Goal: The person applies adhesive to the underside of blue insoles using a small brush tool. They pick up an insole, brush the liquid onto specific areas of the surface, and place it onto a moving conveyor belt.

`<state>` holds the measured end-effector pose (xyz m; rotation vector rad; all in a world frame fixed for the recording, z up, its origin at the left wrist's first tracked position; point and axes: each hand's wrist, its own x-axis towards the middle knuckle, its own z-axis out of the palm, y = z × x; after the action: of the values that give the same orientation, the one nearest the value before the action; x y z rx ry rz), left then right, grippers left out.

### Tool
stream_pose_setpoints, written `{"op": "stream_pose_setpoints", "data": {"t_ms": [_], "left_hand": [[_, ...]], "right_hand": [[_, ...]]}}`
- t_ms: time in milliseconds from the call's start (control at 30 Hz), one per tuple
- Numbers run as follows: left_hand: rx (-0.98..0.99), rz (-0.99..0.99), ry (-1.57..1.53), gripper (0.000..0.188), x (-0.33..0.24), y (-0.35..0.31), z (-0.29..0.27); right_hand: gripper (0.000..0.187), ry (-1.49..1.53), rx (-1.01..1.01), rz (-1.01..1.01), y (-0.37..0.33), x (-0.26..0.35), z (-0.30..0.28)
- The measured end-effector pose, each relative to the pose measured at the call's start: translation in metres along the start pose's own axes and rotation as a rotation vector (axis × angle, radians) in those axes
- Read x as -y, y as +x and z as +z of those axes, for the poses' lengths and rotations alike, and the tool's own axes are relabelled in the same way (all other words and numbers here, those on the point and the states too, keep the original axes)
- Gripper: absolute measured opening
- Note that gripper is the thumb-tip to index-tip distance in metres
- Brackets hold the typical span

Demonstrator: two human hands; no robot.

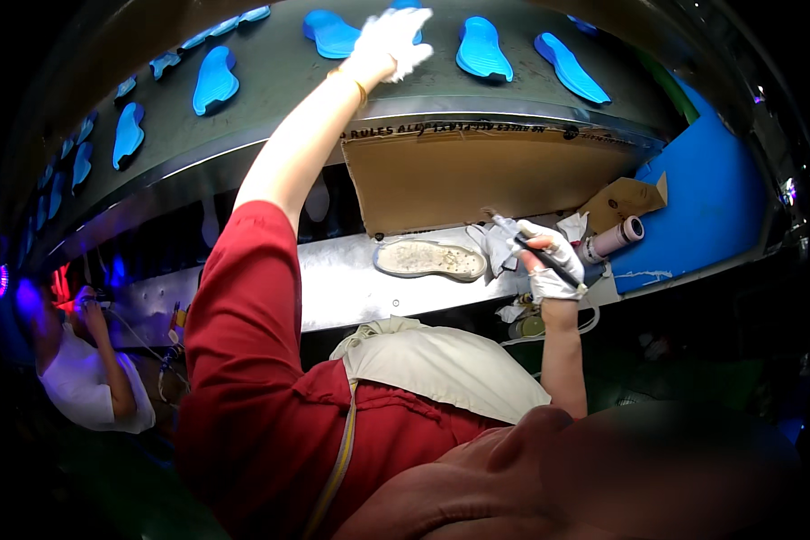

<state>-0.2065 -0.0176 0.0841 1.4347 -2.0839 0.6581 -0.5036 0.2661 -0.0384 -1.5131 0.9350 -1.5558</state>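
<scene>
My left hand (389,43), in a white glove, is stretched far out over a dark belt, fingers apart. It overlaps a blue shoe sole (407,5) that it partly hides; whether it touches it I cannot tell. Just left of the hand lies another blue shoe sole (327,34). My right hand (552,261), also gloved but with some bare fingertips, is closed around a brush (562,268) with a dark handle, its bristles pointing up and left. Beside it, a whitish, stained sole-shaped piece (429,260) rests on the metal bench (337,283).
Several more blue soles (484,49) lie along the belt (279,67), which curves away left. A cardboard panel (486,175) stands below the belt's edge. Right of the brush are crumpled paper, a pink bottle (616,238) and a blue panel (706,193). Another person (94,378) sits at far left.
</scene>
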Motion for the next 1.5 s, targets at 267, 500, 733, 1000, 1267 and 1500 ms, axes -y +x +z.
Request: {"op": "stream_pose_setpoints", "data": {"t_ms": [267,500,733,1000,1267,1500], "left_hand": [[0.371,-0.285,0.078,0.023,0.060,-0.024,-0.001],[0.302,-0.108,0.383,0.021,0.164,-0.121,-0.059],[0.214,-0.243,0.383,0.029,0.210,-0.174,-0.106],[-0.905,-0.457,-0.853,0.047,0.144,-0.195,-0.187],[0.227,-0.632,-2.720,0.066,0.016,-0.251,-0.114],[0.350,-1.046,-2.813,0.097,-0.089,-0.315,-0.063]], "right_hand": [[0.023,0.111,0.054,0.078,-0.003,-0.013,0.033],[0.022,0.156,0.063,0.215,-0.012,-0.026,0.038],[0.020,0.212,0.088,0.345,-0.019,-0.043,0.053],[0.017,0.172,0.023,0.513,-0.009,-0.070,0.050],[0.018,0.236,0.041,0.425,0.000,-0.071,0.049],[0.018,0.304,0.161,0.194,0.004,-0.030,0.065]]}}
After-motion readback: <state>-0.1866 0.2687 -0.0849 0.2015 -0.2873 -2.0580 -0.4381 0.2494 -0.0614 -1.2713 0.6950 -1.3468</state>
